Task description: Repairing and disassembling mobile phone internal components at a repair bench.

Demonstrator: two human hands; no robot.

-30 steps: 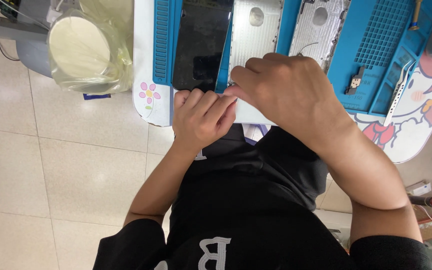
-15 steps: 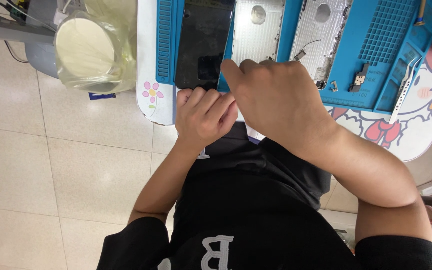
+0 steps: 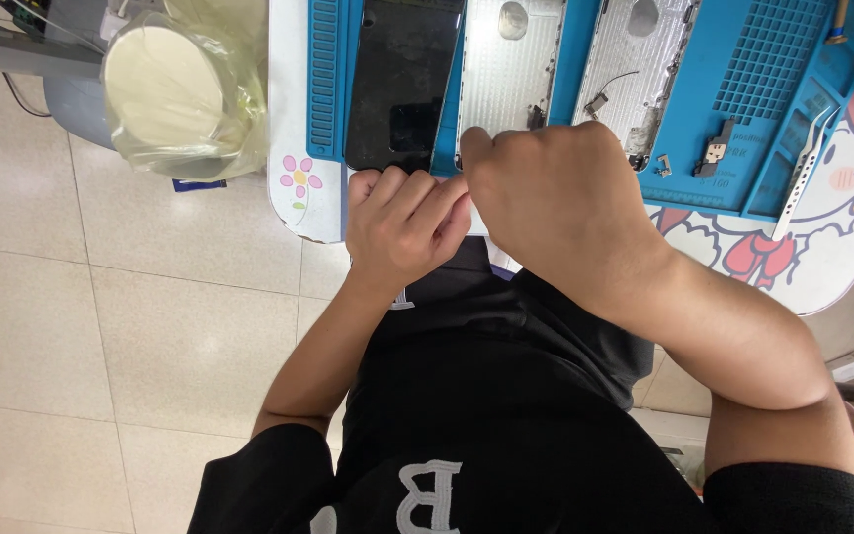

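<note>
At the near edge of the blue work mat (image 3: 733, 89), the left hand (image 3: 402, 222) and right hand (image 3: 555, 203) are curling together, fingertips meeting just below a silver phone back panel (image 3: 501, 69); whatever they are pinching is hidden. A dark phone screen (image 3: 402, 79) is lying just left of it.

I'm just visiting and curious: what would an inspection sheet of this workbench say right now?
Surface: white table with cartoon print, covered by a blue ridged mat.
Job's things: black phone screen; two silver phone back shells.
Clutter: tweezers; small metal parts.
Grippers: left hand and right hand pressed together at the mat's near edge; what they pinch is hidden.
Cables: thin wire at left.
Surroundings: bag-lined bin, tiled floor.
</note>
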